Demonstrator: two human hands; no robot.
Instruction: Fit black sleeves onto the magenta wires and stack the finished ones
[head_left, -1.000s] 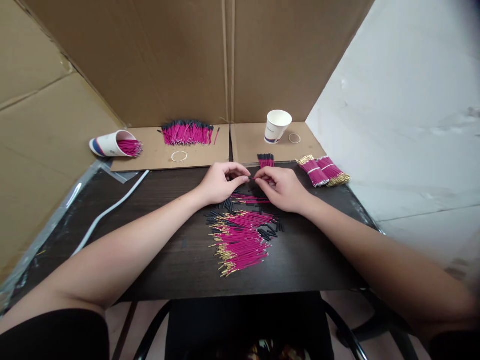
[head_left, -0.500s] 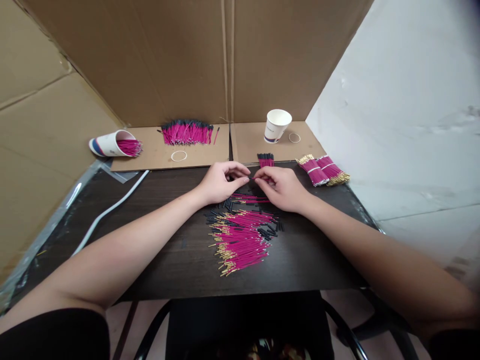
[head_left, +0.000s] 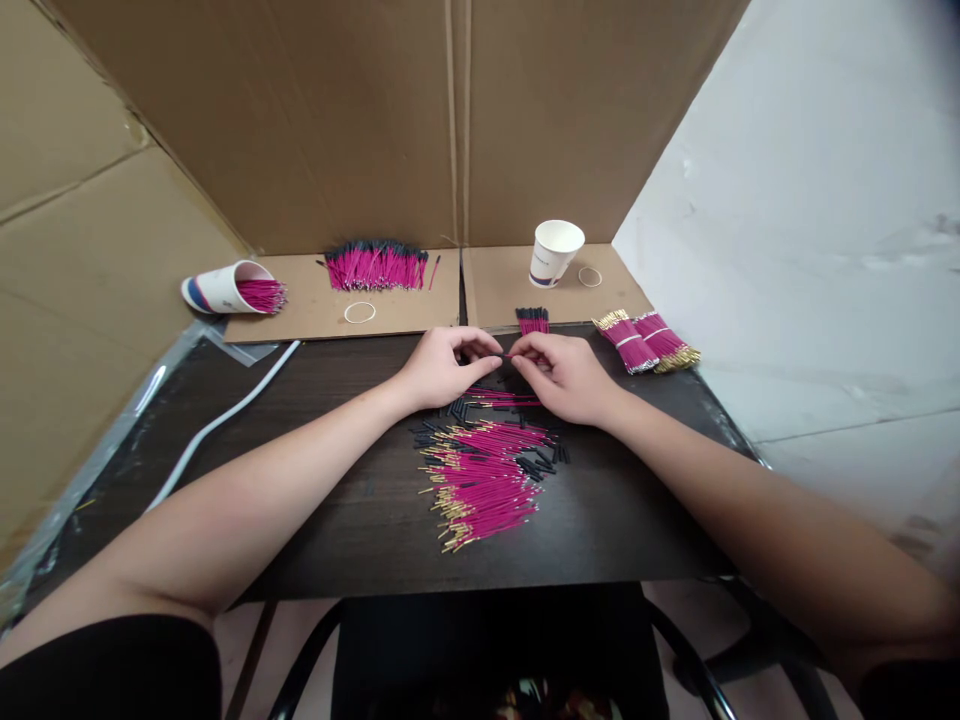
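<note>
At far left a tipped paper cup (head_left: 214, 289) holds magenta wires (head_left: 261, 295). Next, black-ended wires (head_left: 376, 268) lie on flat cardboard (head_left: 300, 322). The left hand (head_left: 448, 366), nearer side facing gold-tipped wires (head_left: 480, 485) on the bench (head_left: 615, 530), pinches a thin wire (head_left: 508, 356) at its dark end; the right hand (head_left: 564, 376) pinches its magenta part. Beyond stands an upright cup (head_left: 553, 256), then banded bundles (head_left: 628, 342).

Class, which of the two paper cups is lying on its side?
The paper cup at the far left, with pink wires in its mouth; the other cup stands upright.
</note>
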